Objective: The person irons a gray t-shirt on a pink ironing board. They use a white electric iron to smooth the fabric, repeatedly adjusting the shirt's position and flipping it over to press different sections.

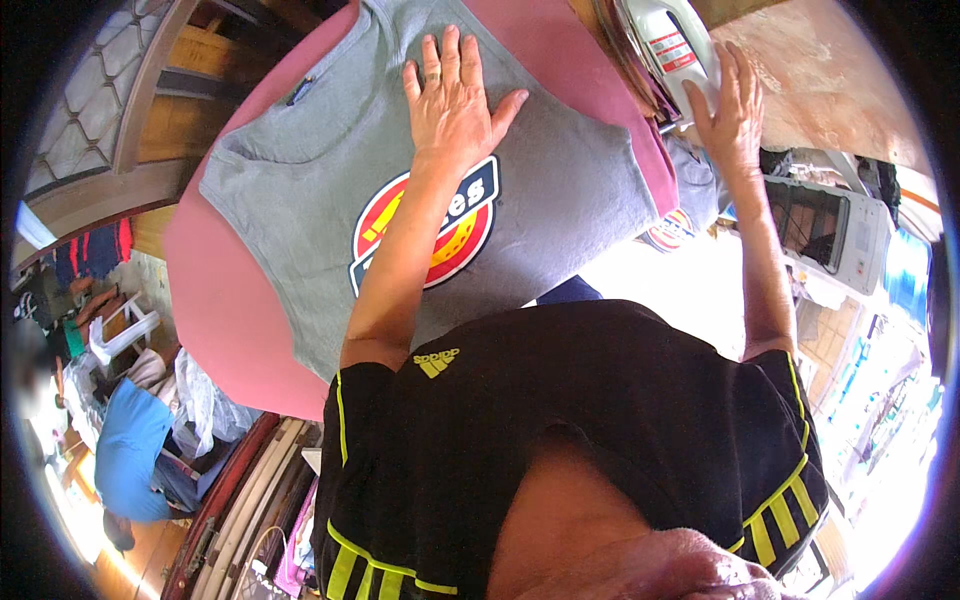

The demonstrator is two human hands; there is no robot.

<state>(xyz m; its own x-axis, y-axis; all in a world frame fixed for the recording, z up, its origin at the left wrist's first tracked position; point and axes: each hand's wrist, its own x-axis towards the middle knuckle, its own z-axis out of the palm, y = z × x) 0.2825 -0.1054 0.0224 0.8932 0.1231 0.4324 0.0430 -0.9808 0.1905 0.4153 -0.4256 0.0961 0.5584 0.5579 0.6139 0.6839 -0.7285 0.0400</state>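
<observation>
A grey sleeveless top lies spread out over a pink-covered board. Its round chest emblem is red, yellow and dark blue, partly hidden under my left forearm. Flat on the cloth, above that emblem, rests my left hand, fingers spread and a ring on one of them. My right hand is off to the right with fingers stretched out, beside a white plastic object with a red-and-white label. Whether the thumb touches this object I cannot tell, nor its exact kind. Below it shows more grey cloth with a similar emblem.
To the right stands a white oven-like appliance with a dark glass door. On the left are a white plastic chair, a blue cloth and clear plastic bags. Long boards stand at the lower left.
</observation>
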